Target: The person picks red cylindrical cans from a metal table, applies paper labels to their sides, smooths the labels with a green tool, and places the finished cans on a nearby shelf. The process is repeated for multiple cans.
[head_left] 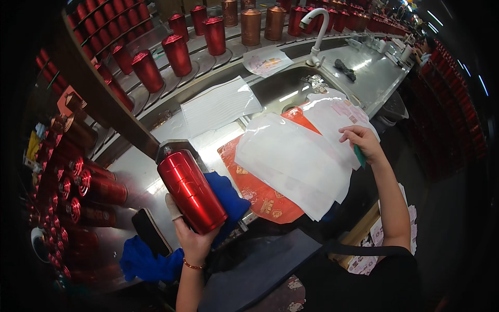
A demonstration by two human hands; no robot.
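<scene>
My left hand (pixel 195 240) is wrapped round the lower part of a shiny red metal bottle (pixel 188 187), with a covering on one finger. The bottle lies tilted, its narrow neck toward a dark bracket (pixel 174 147) at the foot of a brown post. Over the pale sheets (pixel 296 161) at the sink, my right hand (pixel 365 143) is closed with a small green flat piece (pixel 358 155) held against the palm by its curled fingers. The index finger and thumb are bent toward a printed sheet (pixel 340 112). Red printed sheets (pixel 270 200) lie under the pale ones.
Blue cloths (pixel 226 197) and a phone (pixel 152 231) lie near my left arm. A white tap (pixel 315 41) stands behind the metal sink (pixel 291 86). Red and copper bottles (pixel 176 54) line a conveyor at the back; more red bottles (pixel 99 187) crowd the left. A person (pixel 427 49) is far right.
</scene>
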